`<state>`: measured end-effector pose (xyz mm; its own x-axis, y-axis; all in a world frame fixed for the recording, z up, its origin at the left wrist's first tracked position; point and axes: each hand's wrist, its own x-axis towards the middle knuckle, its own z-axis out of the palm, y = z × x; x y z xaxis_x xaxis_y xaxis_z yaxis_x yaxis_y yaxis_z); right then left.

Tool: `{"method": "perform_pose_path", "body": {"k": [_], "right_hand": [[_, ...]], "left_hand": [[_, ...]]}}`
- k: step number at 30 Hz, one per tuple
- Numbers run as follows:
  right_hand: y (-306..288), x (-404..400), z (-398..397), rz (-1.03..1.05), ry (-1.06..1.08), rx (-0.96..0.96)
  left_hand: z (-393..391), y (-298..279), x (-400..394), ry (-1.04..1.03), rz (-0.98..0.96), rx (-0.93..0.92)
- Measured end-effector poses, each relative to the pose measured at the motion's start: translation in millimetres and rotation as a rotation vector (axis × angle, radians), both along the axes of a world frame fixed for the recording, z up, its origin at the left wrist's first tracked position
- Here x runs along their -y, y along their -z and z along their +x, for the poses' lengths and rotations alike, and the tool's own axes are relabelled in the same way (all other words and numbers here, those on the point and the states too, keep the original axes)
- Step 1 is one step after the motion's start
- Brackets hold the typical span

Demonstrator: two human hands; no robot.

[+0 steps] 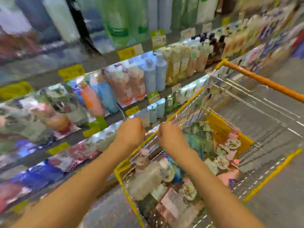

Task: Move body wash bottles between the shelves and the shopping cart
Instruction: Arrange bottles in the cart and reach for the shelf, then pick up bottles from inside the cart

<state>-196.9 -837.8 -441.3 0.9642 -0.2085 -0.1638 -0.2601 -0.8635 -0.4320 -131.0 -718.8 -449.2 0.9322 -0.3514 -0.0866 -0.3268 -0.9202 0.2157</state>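
Smeared rows of pastel plastic bottles on grey shelves, labels unreadable, curled left hand and right hand, contents unclear, yellow-rimmed wire cart cut off below.

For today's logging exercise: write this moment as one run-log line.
left hand: curled, empty | right hand: curled, empty | shopping cart: holds bottles | phase: between picks, blurred

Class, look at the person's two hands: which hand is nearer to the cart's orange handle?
Right. The right hand is over the cart's yellow near rim, on the orange handle side. The left hand is further away, toward the shelves.
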Motion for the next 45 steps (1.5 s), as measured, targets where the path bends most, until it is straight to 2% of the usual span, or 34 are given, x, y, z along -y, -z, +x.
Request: {"method": "perform_pose_path", "body": {"k": [4,9,14,24,32,40,45], "right_hand": [[-17,-114,-1,-0.029,-0.143,0.053],[-21,-256,-22,-0.048,-0.327,-0.006],[-23,-351,-27,-0.01,-0.49,0.069],[-15,-434,31,-0.073,-0.577,-0.007],[0,-508,97,-0.055,-0.659,-0.023],[68,-570,152,-0.094,-0.604,-0.009],[107,-591,197,-0.009,-0.529,0.027]], "left_hand": [[-15,-19,-127,-0.13,-0.027,0.065],[-53,-22,-290,-0.324,-0.051,0.008],[-82,-35,-394,-0.458,-0.03,0.024],[-63,-18,-475,-0.665,-0.046,-0.12],[1,-8,-540,-0.733,-0.071,-0.061],[66,71,-607,-0.717,-0.056,-0.009],[115,108,-635,-0.723,-0.199,0.004]]}}
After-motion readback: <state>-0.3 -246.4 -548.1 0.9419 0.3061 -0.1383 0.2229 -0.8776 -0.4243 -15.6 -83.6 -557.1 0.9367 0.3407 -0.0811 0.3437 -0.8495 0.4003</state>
